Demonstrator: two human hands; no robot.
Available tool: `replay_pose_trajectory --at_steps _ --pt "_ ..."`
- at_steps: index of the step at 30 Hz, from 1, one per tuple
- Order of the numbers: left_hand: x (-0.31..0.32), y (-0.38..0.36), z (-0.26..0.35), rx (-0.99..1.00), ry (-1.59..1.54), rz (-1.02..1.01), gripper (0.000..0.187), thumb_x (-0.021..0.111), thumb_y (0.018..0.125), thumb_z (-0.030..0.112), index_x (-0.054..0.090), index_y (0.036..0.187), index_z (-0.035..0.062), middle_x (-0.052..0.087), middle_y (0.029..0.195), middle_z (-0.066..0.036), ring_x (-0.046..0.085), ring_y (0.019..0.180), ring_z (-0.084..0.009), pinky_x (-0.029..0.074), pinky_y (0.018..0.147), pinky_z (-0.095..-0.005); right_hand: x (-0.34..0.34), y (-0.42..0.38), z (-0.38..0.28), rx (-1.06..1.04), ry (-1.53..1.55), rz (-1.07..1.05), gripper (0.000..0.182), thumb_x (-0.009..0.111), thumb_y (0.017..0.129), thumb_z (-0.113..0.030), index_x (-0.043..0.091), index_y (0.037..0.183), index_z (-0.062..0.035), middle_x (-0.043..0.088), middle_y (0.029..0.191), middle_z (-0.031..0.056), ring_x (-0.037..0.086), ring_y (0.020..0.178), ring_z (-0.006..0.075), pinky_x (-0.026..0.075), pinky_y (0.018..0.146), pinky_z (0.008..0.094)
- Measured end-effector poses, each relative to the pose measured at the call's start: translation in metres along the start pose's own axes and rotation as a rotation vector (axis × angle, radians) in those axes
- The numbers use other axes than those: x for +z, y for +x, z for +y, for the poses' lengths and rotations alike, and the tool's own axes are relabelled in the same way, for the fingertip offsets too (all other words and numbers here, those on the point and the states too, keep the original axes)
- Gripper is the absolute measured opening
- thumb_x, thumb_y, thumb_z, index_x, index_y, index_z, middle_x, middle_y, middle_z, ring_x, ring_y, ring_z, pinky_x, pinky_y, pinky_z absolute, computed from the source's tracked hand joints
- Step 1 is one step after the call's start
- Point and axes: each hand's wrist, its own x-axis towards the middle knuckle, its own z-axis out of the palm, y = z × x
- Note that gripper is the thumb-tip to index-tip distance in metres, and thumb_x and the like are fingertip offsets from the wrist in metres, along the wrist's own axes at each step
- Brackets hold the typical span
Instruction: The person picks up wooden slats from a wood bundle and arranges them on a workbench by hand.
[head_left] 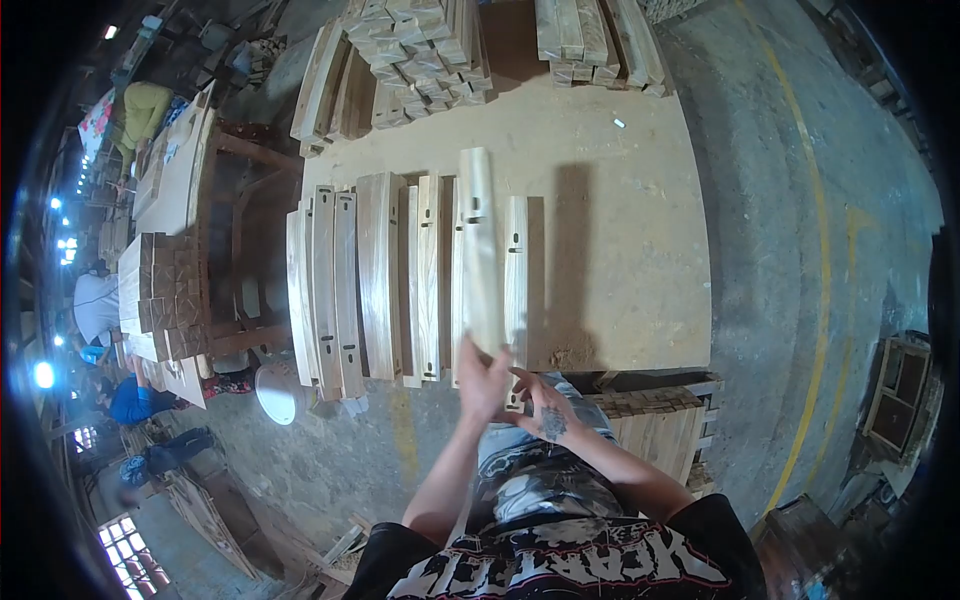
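My left hand [485, 380] is closed around the near end of a pale wooden post [480, 255], raised above the table and slightly blurred; a slot shows near its far end. Just to the right, my right hand [548, 408] has its thumb and fingers apart around the near end of a second slotted wooden post [516, 250]. That post lies lengthwise on the table and its end reaches past the front edge. Whether the right fingers press on it is hard to see. Left of the raised post, a slotted post [428, 270] lies beside a wide wooden piece [377, 280].
The plywood table [640, 250] carries a stack of timber [425, 50] at the back and more bundled posts [590, 40] back right. Stacked wood [655, 430] stands below the front edge. A white bucket [282, 392] sits on the floor; people work at left.
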Motion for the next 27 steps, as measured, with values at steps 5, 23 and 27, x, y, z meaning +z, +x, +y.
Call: replay_pose_trajectory --at_steps 5,23,27 --pt "-0.074 0.053 -0.056 -0.009 0.398 0.141 0.037 0.070 0.088 0.027 0.053 0.101 -0.0030 0.063 0.069 -0.017 0.063 0.062 -0.0276 0.050 0.060 -0.0435 -0.004 -0.005 0.031 0.064 0.054 0.097 0.069 0.076 0.087 -0.036 0.046 0.143 -0.0091 0.066 0.102 0.0101 0.066 0.086 0.0205 0.055 0.079 0.0348" --pt "-0.108 0.083 -0.103 -0.042 0.780 0.131 0.037 0.070 0.088 0.032 0.058 0.102 -0.0007 0.070 0.083 -0.022 0.069 0.081 -0.0420 0.054 0.075 -0.0509 -0.013 -0.012 0.056 0.187 0.026 0.198 0.049 0.074 0.089 -0.027 0.058 0.132 -0.0078 0.070 0.097 0.0090 0.066 0.085 0.0202 0.054 0.082 0.0340" --pt "-0.103 0.074 -0.082 0.134 0.958 0.324 0.033 0.067 0.092 0.032 0.060 0.104 0.0022 0.069 0.086 -0.018 0.070 0.080 -0.0380 0.056 0.068 -0.0465 -0.009 -0.020 0.061 0.199 0.092 0.222 0.046 0.074 0.089 -0.025 0.060 0.130 -0.0083 0.070 0.096 0.0083 0.065 0.081 0.0190 0.054 0.079 0.0328"
